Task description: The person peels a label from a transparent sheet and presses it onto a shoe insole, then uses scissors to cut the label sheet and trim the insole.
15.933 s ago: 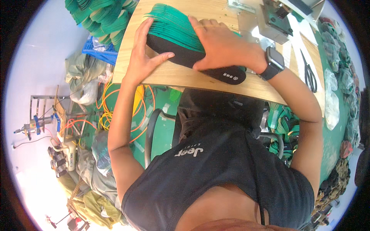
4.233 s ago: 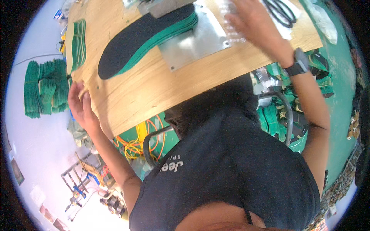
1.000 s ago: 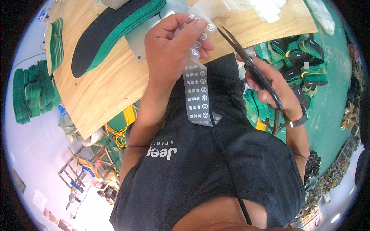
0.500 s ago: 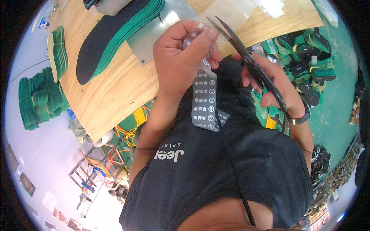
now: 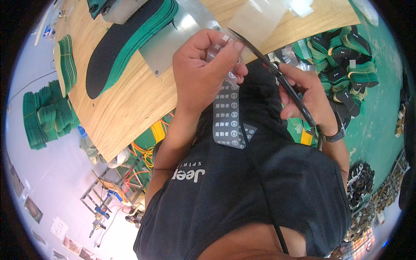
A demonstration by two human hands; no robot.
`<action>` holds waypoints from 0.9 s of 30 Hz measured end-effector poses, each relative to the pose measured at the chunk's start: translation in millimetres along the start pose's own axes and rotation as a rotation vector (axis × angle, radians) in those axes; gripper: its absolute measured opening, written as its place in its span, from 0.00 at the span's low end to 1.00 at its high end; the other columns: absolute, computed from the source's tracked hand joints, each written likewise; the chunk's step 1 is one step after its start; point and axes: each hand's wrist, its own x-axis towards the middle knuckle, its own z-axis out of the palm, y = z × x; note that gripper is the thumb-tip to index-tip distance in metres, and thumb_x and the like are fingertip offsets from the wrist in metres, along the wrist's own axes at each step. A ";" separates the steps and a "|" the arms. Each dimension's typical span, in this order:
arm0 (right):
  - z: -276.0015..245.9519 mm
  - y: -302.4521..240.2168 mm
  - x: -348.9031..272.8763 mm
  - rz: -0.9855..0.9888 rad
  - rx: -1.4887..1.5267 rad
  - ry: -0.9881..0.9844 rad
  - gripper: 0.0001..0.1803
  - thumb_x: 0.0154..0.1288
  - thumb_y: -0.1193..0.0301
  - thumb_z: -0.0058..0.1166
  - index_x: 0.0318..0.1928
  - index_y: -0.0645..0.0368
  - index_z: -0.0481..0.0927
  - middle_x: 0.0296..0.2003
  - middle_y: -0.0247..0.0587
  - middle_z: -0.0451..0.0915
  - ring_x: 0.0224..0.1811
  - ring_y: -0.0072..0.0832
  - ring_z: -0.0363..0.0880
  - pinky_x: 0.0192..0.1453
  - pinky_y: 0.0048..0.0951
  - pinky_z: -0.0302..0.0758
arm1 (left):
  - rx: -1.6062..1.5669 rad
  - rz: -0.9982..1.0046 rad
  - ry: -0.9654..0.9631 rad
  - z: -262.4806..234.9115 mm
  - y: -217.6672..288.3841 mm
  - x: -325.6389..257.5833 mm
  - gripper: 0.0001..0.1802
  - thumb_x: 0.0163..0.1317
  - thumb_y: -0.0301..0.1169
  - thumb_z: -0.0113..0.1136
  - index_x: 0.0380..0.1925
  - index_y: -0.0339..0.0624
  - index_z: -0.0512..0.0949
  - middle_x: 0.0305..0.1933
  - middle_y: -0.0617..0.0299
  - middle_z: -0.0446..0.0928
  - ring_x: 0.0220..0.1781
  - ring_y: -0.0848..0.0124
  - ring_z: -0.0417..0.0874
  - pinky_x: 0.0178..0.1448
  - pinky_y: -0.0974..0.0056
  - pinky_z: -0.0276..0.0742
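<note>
My left hand (image 5: 200, 69) pinches a strip of clear labels (image 5: 226, 115) between thumb and fingers. The strip carries rows of white print and hangs down in front of my dark shirt, its lower end folded back. In my right hand (image 5: 313, 92) is a pair of black-handled scissors (image 5: 282, 79), my fingers around the handles. The blades lie together, or nearly so, with their tips beside the strip's upper end above my left thumb. Whether they touch the strip I cannot tell.
A wooden table (image 5: 123, 108) bears a stack of black-topped green insoles (image 5: 125, 43), a metal plate (image 5: 152, 54) and translucent sheets (image 5: 255, 19). Bundled green insoles (image 5: 45, 115) are at the left. More black and green bundles (image 5: 362, 73) lie over the green floor at right.
The scissors' blades, spread apart before, have come together at the strip's upper end. My right hand's fingers have closed up on the handles. My left hand keeps the strip almost in place.
</note>
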 end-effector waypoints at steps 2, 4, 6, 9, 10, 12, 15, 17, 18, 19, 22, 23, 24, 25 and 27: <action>2.8 4.4 0.0 -0.048 0.060 0.022 0.48 0.45 0.54 0.78 0.61 0.70 0.70 0.28 0.38 0.75 0.30 0.20 0.71 0.37 0.24 0.70 | 0.037 -0.009 -0.015 -1.3 0.4 -0.8 0.05 0.64 0.27 0.63 0.33 0.39 0.77 0.21 0.59 0.79 0.17 0.75 0.79 0.21 0.73 0.73; 5.4 5.5 1.1 -0.101 0.101 0.041 0.47 0.45 0.55 0.78 0.60 0.70 0.71 0.26 0.37 0.74 0.30 0.19 0.71 0.35 0.23 0.69 | 0.026 -0.041 -0.080 -4.0 1.7 -1.0 0.06 0.63 0.26 0.64 0.33 0.36 0.77 0.21 0.59 0.80 0.19 0.76 0.80 0.23 0.74 0.75; 6.4 4.6 1.2 -0.107 0.103 0.035 0.45 0.46 0.55 0.78 0.59 0.70 0.72 0.24 0.36 0.74 0.28 0.19 0.71 0.33 0.22 0.68 | 0.033 -0.070 -0.117 -5.7 3.2 -1.3 0.06 0.62 0.25 0.65 0.33 0.35 0.77 0.22 0.59 0.81 0.20 0.76 0.81 0.23 0.74 0.76; -1.0 -1.2 -7.6 0.075 0.032 -0.027 0.44 0.47 0.54 0.77 0.58 0.69 0.73 0.21 0.35 0.74 0.26 0.19 0.74 0.31 0.21 0.68 | 0.083 -0.117 -0.152 -7.7 6.2 -2.4 0.06 0.62 0.25 0.65 0.34 0.34 0.78 0.24 0.58 0.81 0.21 0.76 0.82 0.24 0.74 0.76; 1.3 1.5 -13.5 0.062 0.057 0.028 0.46 0.46 0.47 0.74 0.59 0.68 0.74 0.20 0.30 0.73 0.24 0.17 0.72 0.30 0.20 0.66 | 0.110 -0.136 -0.179 -10.7 9.9 -3.1 0.06 0.62 0.25 0.65 0.35 0.34 0.78 0.26 0.58 0.82 0.23 0.75 0.82 0.25 0.73 0.76; 9.7 11.5 -28.6 0.033 0.092 0.137 0.53 0.45 0.33 0.67 0.60 0.65 0.76 0.18 0.22 0.70 0.21 0.13 0.68 0.27 0.17 0.61 | 0.112 -0.104 -0.187 -16.4 11.5 -2.0 0.06 0.63 0.25 0.64 0.36 0.33 0.79 0.29 0.58 0.82 0.28 0.75 0.84 0.30 0.73 0.77; -10.7 9.8 -38.7 -0.132 -0.155 0.405 0.43 0.49 0.43 0.69 0.57 0.63 0.77 0.21 0.28 0.72 0.24 0.14 0.72 0.28 0.18 0.65 | 0.370 0.171 -0.134 -24.3 7.5 7.4 0.08 0.64 0.28 0.62 0.39 0.33 0.81 0.45 0.55 0.84 0.50 0.66 0.84 0.53 0.65 0.77; -39.6 -12.6 -25.1 -0.171 -0.321 0.536 0.34 0.57 0.50 0.67 0.58 0.60 0.78 0.22 0.28 0.72 0.24 0.15 0.72 0.28 0.18 0.65 | 0.662 0.483 -0.041 -21.2 2.0 22.3 0.10 0.64 0.31 0.62 0.40 0.36 0.82 0.53 0.50 0.81 0.57 0.58 0.80 0.60 0.61 0.73; -53.3 -18.0 -13.3 -0.160 -0.425 0.607 0.34 0.64 0.44 0.60 0.59 0.57 0.78 0.22 0.22 0.72 0.21 0.11 0.69 0.25 0.16 0.62 | 0.811 0.647 0.018 -20.4 -2.5 31.8 0.11 0.64 0.33 0.62 0.40 0.37 0.82 0.56 0.47 0.80 0.61 0.54 0.78 0.63 0.58 0.70; -72.8 -16.1 0.8 -0.124 -0.416 0.637 0.29 0.67 0.50 0.58 0.59 0.57 0.78 0.24 0.25 0.74 0.24 0.13 0.71 0.28 0.18 0.66 | 0.930 0.746 0.037 -19.9 -9.0 44.1 0.13 0.63 0.37 0.61 0.40 0.40 0.81 0.60 0.41 0.75 0.64 0.46 0.73 0.66 0.50 0.66; -108.8 -38.0 56.2 -0.186 -0.443 0.634 0.24 0.67 0.60 0.61 0.57 0.61 0.75 0.27 0.33 0.78 0.28 0.21 0.77 0.30 0.21 0.71 | 0.930 0.545 -0.269 -6.6 -21.9 61.9 0.13 0.64 0.34 0.60 0.44 0.39 0.80 0.67 0.45 0.70 0.70 0.56 0.71 0.70 0.57 0.65; -121.6 -44.3 65.8 -0.136 -0.507 0.646 0.26 0.66 0.59 0.62 0.57 0.62 0.75 0.28 0.35 0.79 0.29 0.23 0.78 0.31 0.24 0.71 | 1.173 0.854 -0.312 10.7 -29.3 63.8 0.11 0.62 0.31 0.58 0.42 0.38 0.77 0.60 0.43 0.74 0.63 0.50 0.74 0.64 0.53 0.70; -132.0 -44.7 82.6 -0.112 -0.548 0.637 0.27 0.64 0.58 0.64 0.57 0.62 0.75 0.28 0.36 0.80 0.30 0.24 0.78 0.32 0.26 0.72 | 1.148 0.773 -0.419 23.1 -27.9 53.1 0.10 0.62 0.30 0.57 0.40 0.37 0.77 0.56 0.43 0.75 0.58 0.48 0.75 0.59 0.51 0.72; -139.4 -41.8 107.7 -0.112 -0.570 0.608 0.29 0.63 0.57 0.65 0.57 0.63 0.75 0.29 0.38 0.81 0.31 0.25 0.79 0.33 0.28 0.73 | 1.150 0.676 -0.498 30.5 -23.9 34.0 0.08 0.61 0.30 0.55 0.37 0.37 0.76 0.51 0.43 0.76 0.53 0.46 0.76 0.54 0.48 0.73; -174.6 -25.8 132.6 -0.267 -0.696 0.584 0.29 0.60 0.57 0.66 0.55 0.64 0.76 0.30 0.44 0.82 0.31 0.32 0.81 0.35 0.33 0.75 | 1.194 0.793 -0.655 62.9 -30.8 10.3 0.08 0.59 0.31 0.55 0.28 0.37 0.73 0.33 0.50 0.77 0.37 0.50 0.79 0.46 0.49 0.74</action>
